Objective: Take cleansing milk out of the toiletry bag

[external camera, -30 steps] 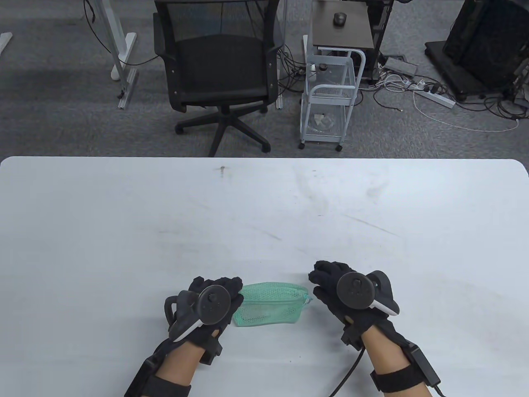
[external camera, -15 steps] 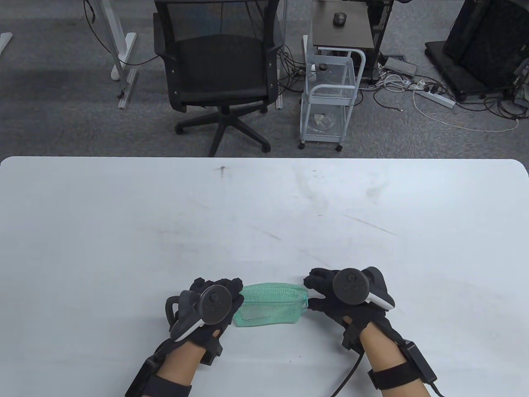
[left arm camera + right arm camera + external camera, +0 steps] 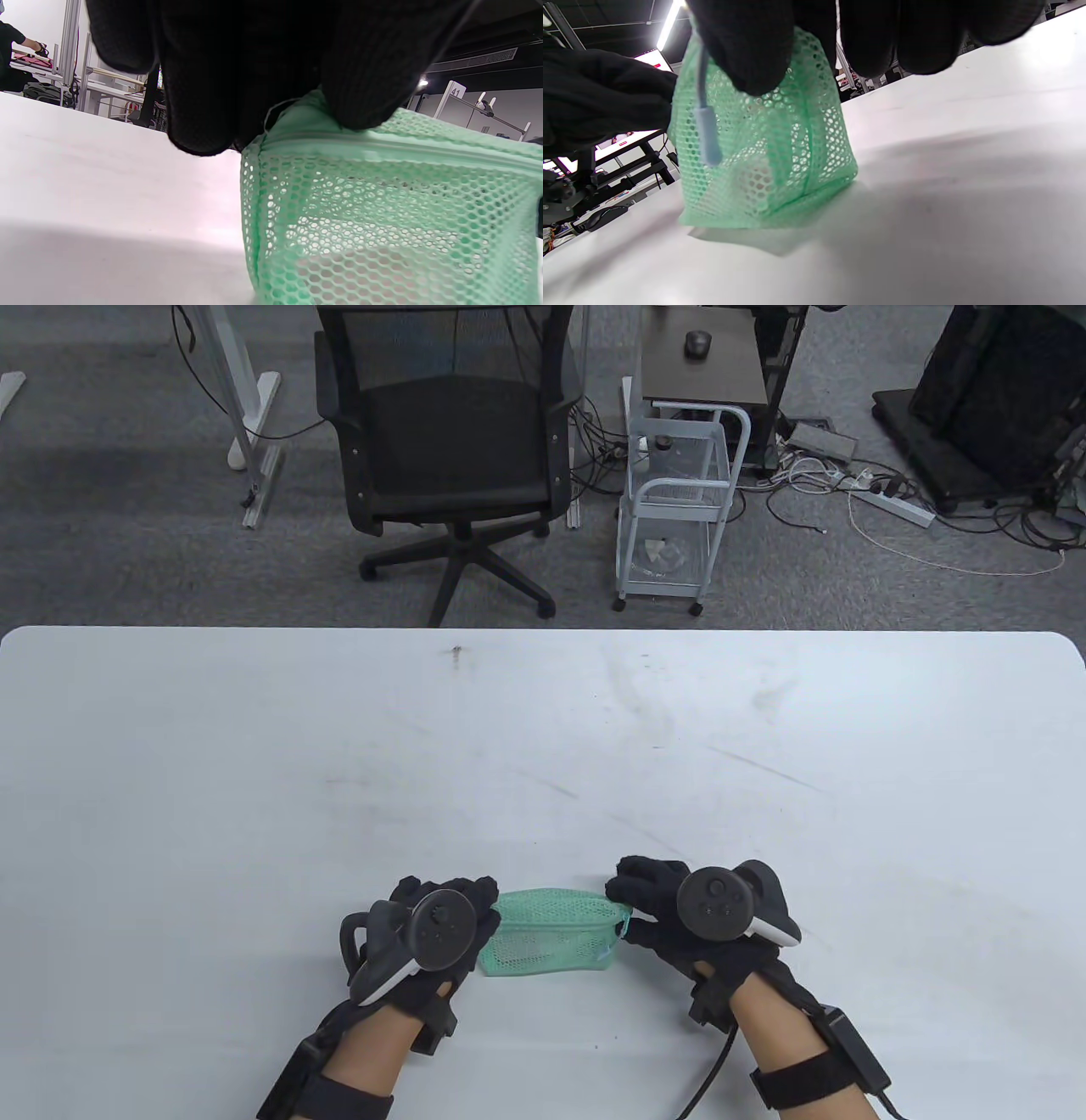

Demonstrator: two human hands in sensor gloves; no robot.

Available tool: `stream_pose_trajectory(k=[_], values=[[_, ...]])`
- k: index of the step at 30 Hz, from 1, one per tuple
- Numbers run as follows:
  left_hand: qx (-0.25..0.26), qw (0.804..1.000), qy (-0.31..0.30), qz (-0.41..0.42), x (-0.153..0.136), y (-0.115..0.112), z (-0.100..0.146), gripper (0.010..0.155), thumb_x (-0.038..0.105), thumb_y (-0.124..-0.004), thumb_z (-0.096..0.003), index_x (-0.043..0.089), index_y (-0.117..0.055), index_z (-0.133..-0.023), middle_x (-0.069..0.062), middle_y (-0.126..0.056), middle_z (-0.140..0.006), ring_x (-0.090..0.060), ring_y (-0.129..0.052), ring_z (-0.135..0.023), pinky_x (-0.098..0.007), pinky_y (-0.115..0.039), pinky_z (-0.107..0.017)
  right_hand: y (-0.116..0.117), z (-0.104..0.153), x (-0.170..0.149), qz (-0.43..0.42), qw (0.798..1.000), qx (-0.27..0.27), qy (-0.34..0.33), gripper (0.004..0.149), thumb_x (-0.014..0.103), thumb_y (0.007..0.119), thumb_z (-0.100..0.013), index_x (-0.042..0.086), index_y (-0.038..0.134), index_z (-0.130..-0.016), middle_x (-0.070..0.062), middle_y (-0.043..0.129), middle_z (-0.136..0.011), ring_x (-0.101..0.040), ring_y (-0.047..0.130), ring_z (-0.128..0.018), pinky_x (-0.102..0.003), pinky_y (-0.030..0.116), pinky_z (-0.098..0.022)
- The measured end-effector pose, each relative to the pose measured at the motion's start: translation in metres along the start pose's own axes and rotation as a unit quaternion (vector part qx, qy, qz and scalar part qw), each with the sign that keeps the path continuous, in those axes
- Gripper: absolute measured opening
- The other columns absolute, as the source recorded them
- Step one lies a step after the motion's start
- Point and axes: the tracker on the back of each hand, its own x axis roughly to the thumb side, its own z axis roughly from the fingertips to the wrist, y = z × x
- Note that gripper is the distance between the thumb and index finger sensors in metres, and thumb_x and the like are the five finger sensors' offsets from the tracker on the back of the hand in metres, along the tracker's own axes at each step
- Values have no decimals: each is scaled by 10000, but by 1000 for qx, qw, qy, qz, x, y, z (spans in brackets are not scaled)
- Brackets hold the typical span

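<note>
A green mesh toiletry bag [image 3: 551, 931] stands on the white table [image 3: 543, 746] near its front edge, its zipper shut. My left hand [image 3: 482, 904] pinches the bag's top left corner; the left wrist view shows its fingers [image 3: 237, 93] on the mesh [image 3: 382, 203]. My right hand [image 3: 626, 903] pinches the bag's top right end. In the right wrist view its fingers [image 3: 751, 46] grip the mesh [image 3: 780, 140], and the blue zipper pull [image 3: 707, 135] hangs loose below them. A pale shape [image 3: 757, 178] shows through the mesh; I cannot tell what it is.
A black office chair [image 3: 454, 449] and a white wire cart [image 3: 674, 517] stand on the floor beyond the table's far edge. Cables and a power strip [image 3: 891, 504] lie at the far right.
My right hand has moved left to the bag's right end and taken hold of it. The bag's right end has shifted slightly left. My left hand has not moved.
</note>
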Motion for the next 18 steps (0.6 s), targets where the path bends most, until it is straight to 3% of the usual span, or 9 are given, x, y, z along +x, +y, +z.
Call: stream_pose_trajectory(k=[18], values=[[62, 997, -36, 7, 14, 15, 13, 578, 436, -940, -457, 276, -822, -1000, -67, -924, -1027, -393, -946, -896, -618, -629, -742, -1, 1, -2, -1, 1000, -13, 9, 448, 311, 879, -534, 59, 870, -905, -301, 724, -1085, -648, 745, -868, -729, 631, -610]])
